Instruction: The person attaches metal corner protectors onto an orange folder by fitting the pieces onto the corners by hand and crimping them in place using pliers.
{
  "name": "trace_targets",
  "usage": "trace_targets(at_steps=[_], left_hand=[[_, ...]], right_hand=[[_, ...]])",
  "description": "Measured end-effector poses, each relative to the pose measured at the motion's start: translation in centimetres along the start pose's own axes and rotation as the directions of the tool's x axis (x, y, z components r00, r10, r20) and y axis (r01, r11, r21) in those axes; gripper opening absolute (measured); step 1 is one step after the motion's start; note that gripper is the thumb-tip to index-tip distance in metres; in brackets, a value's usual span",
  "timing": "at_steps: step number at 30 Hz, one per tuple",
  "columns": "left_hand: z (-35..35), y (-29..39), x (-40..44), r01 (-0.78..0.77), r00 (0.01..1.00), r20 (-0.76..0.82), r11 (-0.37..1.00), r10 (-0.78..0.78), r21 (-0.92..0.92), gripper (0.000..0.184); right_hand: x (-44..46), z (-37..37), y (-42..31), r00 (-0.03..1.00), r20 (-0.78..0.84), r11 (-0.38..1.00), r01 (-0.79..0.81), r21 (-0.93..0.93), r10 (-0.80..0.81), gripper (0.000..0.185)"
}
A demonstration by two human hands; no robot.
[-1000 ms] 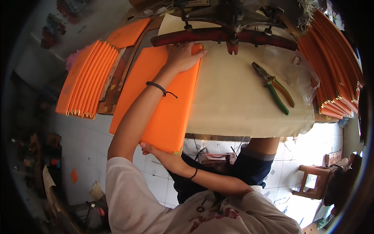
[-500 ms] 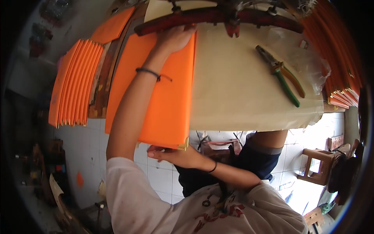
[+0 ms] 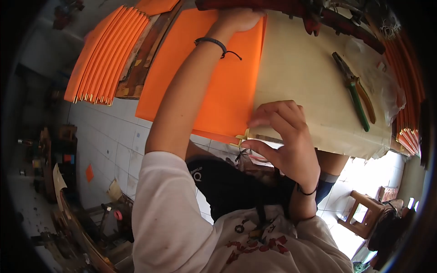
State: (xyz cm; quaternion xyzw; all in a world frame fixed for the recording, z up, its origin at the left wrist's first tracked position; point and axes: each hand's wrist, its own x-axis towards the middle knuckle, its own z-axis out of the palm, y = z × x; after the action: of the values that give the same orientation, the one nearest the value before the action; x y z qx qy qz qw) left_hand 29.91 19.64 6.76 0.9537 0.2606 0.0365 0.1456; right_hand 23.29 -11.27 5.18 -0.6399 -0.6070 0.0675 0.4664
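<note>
An orange folder (image 3: pixel 232 86) lies along the left part of the work surface, a small gold metal corner (image 3: pixel 243 136) at its near right end. My left hand (image 3: pixel 241 19) rests on the folder's far end, by its right edge. A dark red metal bar (image 3: pixel 291 8) partly covers its fingers, so its grip is unclear. My right hand (image 3: pixel 287 136) is raised beside the gold corner. Its thumb and bent fingers are apart, and no object shows between them.
Green-and-yellow pliers (image 3: pixel 357 93) lie on the beige sheet (image 3: pixel 305 77) to the right. Orange folders with gold corners are stacked at left (image 3: pixel 102 59) and right (image 3: pixel 407 100). A crumpled plastic film (image 3: pixel 387 86) sits near the right stack. A wooden stool (image 3: pixel 364 211) stands on the floor.
My right hand has come up from under the folder's near edge to beside its corner, fingers parted. My left hand stays at the folder's far end. The view has shifted.
</note>
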Motion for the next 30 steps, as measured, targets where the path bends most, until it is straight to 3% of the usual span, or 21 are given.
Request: trace_targets(at_steps=[3,6,11,20,23,26,30], left_hand=[[0.4,0.0,0.0,-0.037,0.995,-0.092,0.999,0.038,0.014,0.067],[1.2,-1.1,0.7,-0.101,0.994,-0.037,0.995,0.101,0.001,0.064],[2.2,-0.5,-0.3,-0.127,0.966,-0.213,0.986,0.147,0.106,0.056],[0.7,0.3,-0.9,-0.048,0.997,-0.061,0.999,0.049,0.005,0.078],[1.3,-0.4,0.0,0.043,0.991,-0.131,0.994,-0.029,0.101,0.083],[1.1,-0.5,-0.1,0.103,0.977,-0.197,0.986,-0.076,0.132,0.076],[0.5,-1.2,-0.8,-0.001,0.973,-0.231,0.998,0.014,0.058,0.085]], right_hand=[[0.0,0.5,0.6,1.0,0.014,0.999,0.019,-0.042,-0.018,0.033],[-0.1,0.5,0.6,0.998,0.045,0.999,0.043,-0.013,-0.043,0.035],[-0.3,0.8,0.3,0.994,0.038,0.99,0.107,-0.087,-0.104,0.037],[-0.7,1.8,1.1,0.982,-0.1,0.984,0.15,-0.094,-0.16,0.031],[-0.8,1.3,1.2,0.979,-0.102,0.983,0.172,-0.056,-0.177,0.022],[-0.8,1.0,1.4,0.976,-0.124,0.984,0.178,-0.016,-0.178,0.019],[-0.8,0.8,2.0,0.977,-0.181,0.992,0.12,0.026,-0.113,0.018]])
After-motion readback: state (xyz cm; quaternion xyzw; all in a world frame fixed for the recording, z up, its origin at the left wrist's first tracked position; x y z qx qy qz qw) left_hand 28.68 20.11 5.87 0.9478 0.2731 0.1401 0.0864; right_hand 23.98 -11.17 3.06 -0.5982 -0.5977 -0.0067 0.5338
